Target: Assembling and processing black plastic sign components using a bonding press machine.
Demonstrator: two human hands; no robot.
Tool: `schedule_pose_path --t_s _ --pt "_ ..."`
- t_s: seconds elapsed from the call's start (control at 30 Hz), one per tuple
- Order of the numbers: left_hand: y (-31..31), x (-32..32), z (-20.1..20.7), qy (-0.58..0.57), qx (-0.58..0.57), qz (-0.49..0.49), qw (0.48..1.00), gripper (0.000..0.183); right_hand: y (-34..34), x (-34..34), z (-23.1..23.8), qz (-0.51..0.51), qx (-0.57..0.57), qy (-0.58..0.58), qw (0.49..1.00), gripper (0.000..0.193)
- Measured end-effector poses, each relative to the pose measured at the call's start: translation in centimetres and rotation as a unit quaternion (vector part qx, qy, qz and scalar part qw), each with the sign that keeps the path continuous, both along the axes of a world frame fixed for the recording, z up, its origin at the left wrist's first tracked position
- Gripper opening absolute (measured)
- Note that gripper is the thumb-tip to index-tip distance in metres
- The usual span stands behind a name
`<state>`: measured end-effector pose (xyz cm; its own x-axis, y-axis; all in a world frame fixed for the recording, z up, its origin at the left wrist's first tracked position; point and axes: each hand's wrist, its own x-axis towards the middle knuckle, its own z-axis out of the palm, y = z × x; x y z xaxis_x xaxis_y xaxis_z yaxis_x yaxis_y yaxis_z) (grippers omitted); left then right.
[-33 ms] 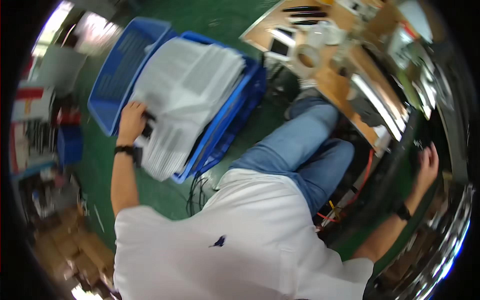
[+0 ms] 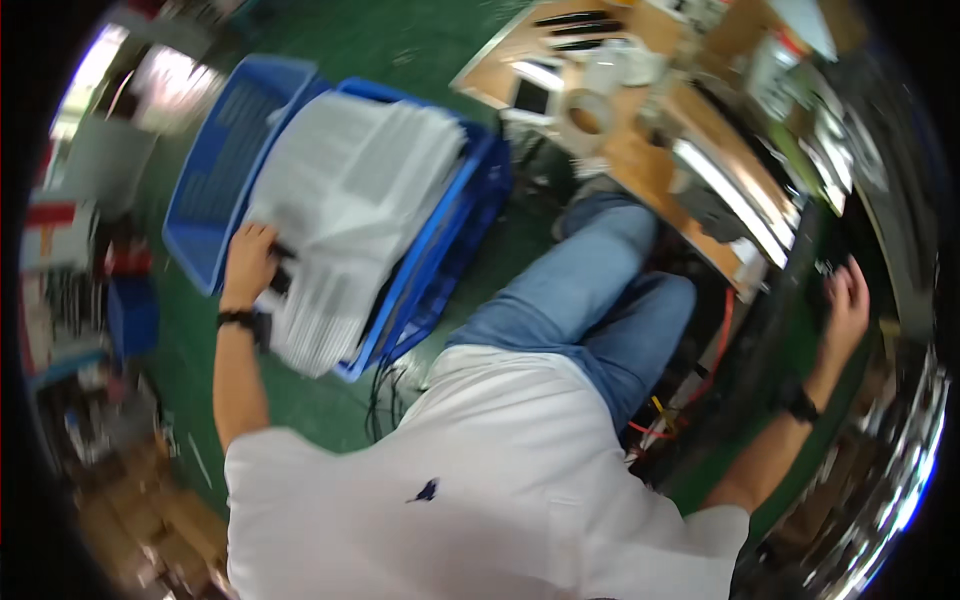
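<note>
My left hand (image 2: 250, 264) is at the left edge of a stack of white foam-like sheets (image 2: 350, 185). Its fingers are curled beside a small dark object (image 2: 283, 270), whose kind I cannot make out. The sheets lie in a blue plastic crate (image 2: 455, 200) and rise above its rim. A second blue crate (image 2: 205, 225) stands against the stack on its left, its inside partly visible. Far to the right, my right hand (image 2: 848, 308) is held out with its fingers extended and apart from the bench, beside a dark surface; no held thing shows in it.
A wooden workbench (image 2: 480, 75) at the upper right carries a tape roll (image 2: 586, 118), a phone-like device (image 2: 531, 97) and long shiny strips (image 2: 730, 195). Black cables (image 2: 378, 400) lie on the green floor beside the crate. Cardboard boxes (image 2: 150, 500) are at the lower left.
The view has shifted a little, so the crates and bench appear slightly further left. My left hand stays by the sheets; my right hand sits slightly higher in the picture.
</note>
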<state>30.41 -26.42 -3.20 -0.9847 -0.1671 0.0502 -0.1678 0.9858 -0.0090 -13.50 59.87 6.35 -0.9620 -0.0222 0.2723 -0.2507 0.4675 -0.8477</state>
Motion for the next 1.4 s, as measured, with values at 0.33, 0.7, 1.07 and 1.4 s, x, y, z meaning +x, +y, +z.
schedule_pose_path --t_s 0.33,0.7,1.07,1.4 --pt "2.9 -6.5 6.3 -0.069 0.111 0.116 0.985 0.039 -15.0 1.6 4.6 0.138 0.024 0.003 0.990 0.038" --pt "28.3 -32.4 15.1 0.165 0.277 -0.202 0.925 0.036 -14.2 2.6 7.0 0.070 0.232 0.082 0.967 0.028" --pt "43.9 -43.8 15.1 0.217 0.076 -0.525 0.819 0.038 18.3 8.7 -6.7 -0.345 0.147 -0.002 0.927 0.048" --pt "37.5 -30.2 12.8 0.241 0.153 -0.299 0.911 0.056 20.0 3.5 -12.6 -0.334 0.374 -0.042 0.864 0.042"
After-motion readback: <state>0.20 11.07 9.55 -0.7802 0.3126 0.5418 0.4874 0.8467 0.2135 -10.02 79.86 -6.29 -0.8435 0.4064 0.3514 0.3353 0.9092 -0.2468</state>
